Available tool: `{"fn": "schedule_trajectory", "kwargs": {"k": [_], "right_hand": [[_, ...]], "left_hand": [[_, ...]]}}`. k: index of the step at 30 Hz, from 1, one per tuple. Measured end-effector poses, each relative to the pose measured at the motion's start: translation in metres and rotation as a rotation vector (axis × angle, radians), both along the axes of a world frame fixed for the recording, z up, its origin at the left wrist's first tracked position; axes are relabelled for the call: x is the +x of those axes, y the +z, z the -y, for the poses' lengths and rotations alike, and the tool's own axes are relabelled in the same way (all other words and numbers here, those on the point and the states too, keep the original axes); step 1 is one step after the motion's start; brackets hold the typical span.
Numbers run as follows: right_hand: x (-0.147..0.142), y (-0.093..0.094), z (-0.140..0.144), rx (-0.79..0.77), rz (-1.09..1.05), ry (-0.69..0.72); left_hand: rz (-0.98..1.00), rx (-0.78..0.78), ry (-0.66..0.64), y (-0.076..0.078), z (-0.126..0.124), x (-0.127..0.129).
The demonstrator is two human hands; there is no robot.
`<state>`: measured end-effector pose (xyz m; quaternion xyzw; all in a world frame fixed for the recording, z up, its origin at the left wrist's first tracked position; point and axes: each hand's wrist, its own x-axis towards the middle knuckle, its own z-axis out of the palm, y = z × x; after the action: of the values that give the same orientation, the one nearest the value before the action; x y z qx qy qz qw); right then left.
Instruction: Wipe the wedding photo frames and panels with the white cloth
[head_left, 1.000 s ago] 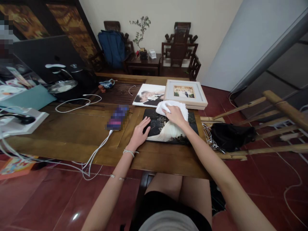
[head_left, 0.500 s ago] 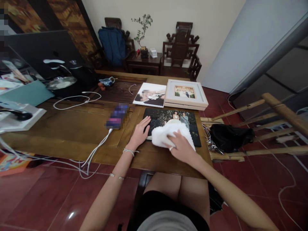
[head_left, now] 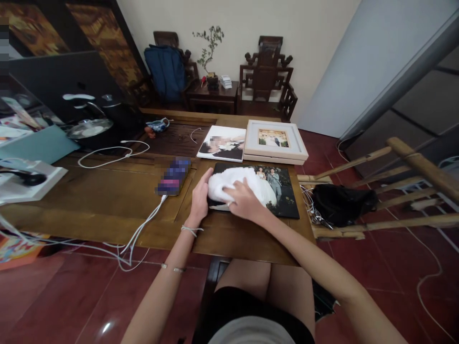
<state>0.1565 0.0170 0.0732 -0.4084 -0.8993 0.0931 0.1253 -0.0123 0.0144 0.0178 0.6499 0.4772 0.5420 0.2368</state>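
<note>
A dark photo print (head_left: 281, 193) of a couple lies flat on the wooden table (head_left: 107, 196) in front of me. My right hand (head_left: 242, 203) presses a white cloth (head_left: 224, 181) onto the print's left part. My left hand (head_left: 201, 198) rests flat against the print's left edge, fingers apart, touching the cloth's side. Behind the print lie a second unframed photo (head_left: 222, 143) and a white framed photo (head_left: 274, 140).
A phone (head_left: 174, 175) with a white cable lies left of the print. Pots, papers and more cables crowd the table's left end. A black bag (head_left: 340, 203) sits on bamboo poles at the right. Carved chairs and a blue backpack (head_left: 167, 71) stand behind.
My right hand swept the cloth from the print's far edge down to its near edge, then left onto its left part. My left hand shifted slightly along the left edge.
</note>
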Motion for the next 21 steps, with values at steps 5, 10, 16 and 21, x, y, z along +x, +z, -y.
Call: {"fn": "schedule_trajectory", "kwargs": {"k": [5, 10, 16, 21], "right_hand": [[0.034, 0.000, 0.044, -0.061, -0.040, 0.095], [0.069, -0.005, 0.011, -0.012, -0.048, -0.218], [0.021, 0.002, -0.062, -0.030, -0.089, -0.316], [-0.029, 0.002, -0.081, -0.043, -0.169, -0.233]], "left_hand": [[-0.146, -0.018, -0.041, -0.003, 0.000, 0.005], [-0.326, -0.001, -0.064, -0.009, -0.005, 0.009], [-0.363, 0.026, -0.035, -0.011, -0.007, 0.008], [-0.395, 0.054, -0.040, -0.015, -0.006, 0.005]]}}
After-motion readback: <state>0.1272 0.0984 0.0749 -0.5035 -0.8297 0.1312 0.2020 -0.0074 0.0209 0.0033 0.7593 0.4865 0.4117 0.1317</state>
